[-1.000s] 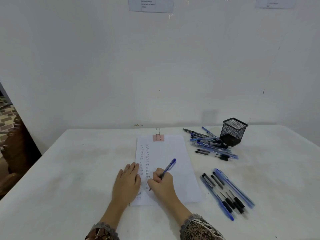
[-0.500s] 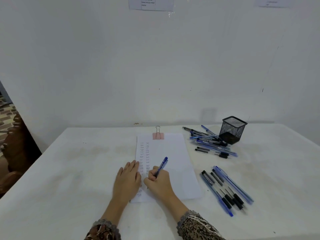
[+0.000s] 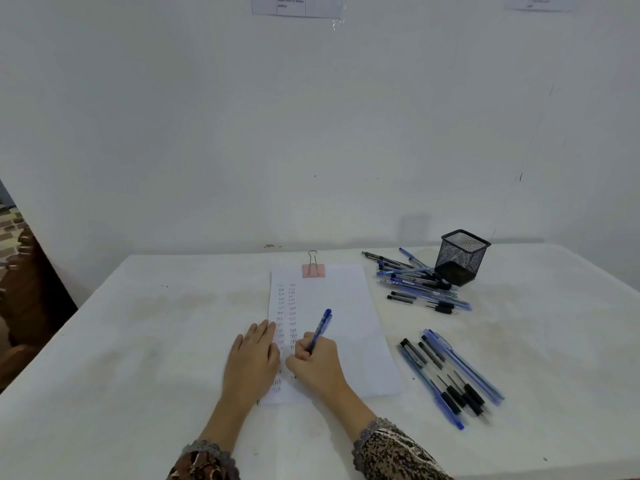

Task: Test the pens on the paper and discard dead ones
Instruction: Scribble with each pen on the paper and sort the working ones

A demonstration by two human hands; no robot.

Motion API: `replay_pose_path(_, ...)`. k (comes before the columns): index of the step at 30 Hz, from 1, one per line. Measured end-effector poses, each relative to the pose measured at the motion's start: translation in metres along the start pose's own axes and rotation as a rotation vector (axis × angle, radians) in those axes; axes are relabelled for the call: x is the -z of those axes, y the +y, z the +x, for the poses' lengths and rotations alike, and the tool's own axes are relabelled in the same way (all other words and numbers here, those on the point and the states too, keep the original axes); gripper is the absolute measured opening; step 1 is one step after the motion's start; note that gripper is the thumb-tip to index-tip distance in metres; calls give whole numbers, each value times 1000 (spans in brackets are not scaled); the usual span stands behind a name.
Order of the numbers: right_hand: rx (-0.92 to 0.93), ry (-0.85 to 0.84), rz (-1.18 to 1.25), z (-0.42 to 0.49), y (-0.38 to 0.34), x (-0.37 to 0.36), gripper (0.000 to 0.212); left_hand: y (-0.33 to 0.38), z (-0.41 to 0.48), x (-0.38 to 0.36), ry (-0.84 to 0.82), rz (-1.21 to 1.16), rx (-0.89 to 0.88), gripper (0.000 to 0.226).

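On the bench, we're mid-test with a blue pen.
Our right hand grips it in a writing hold, angled down onto the paper beside the columns of test words. Our left hand lies flat, fingers straight, pinning the sheet so it won't slide. A near pen row and a far heap wait at right.

White surface, faintly stained. Paper lies at centre, with a pink clip on its far edge. To its right, a loose pen heap lies against a black mesh cup. A nearer row of pens lies apart.
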State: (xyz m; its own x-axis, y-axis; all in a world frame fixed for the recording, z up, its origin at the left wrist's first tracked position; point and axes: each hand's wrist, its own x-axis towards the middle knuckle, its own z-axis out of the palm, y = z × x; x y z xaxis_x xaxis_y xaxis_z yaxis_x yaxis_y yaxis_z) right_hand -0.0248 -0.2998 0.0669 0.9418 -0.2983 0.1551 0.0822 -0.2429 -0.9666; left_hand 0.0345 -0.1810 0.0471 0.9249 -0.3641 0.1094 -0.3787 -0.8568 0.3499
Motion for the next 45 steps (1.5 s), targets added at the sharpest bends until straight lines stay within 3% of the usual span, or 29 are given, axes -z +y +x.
replay_pose_path(7,3,-8,-31,1,-2,1,46,1,-1,0,5,-6,6,56)
replay_pose_path(10,10,38,-34,0,0,2,47,2,-2,2,5,-7,-1,68)
replay_pose_path(14,7,21,-40,2,0,1,45,1,-2,2,6,10,-2,54)
replay_pose_path(18,23,35,-33,2,4,1,46,1,-2,2,13,0,1,61)
replay_pose_path(21,52,5,-53,2,6,2,46,1,0,1,16,2,-1,51)
replay_pose_path(23,35,-1,-26,1,5,3,47,2,-1,1,24,0,0,67)
replay_pose_path(26,-115,12,287,1,0,12,50,0,-2,2,39,4,-4,96)
replay_pose_path(30,-410,31,949,12,-3,34,52,1,-2,1,59,5,2,97)
replay_pose_path(38,-376,170,1178,30,-9,54,31,1,-1,-1,83,9,5,95)
replay_pose_path(45,-373,257,1408,29,-8,49,28,-2,1,-7,101,-9,3,91)
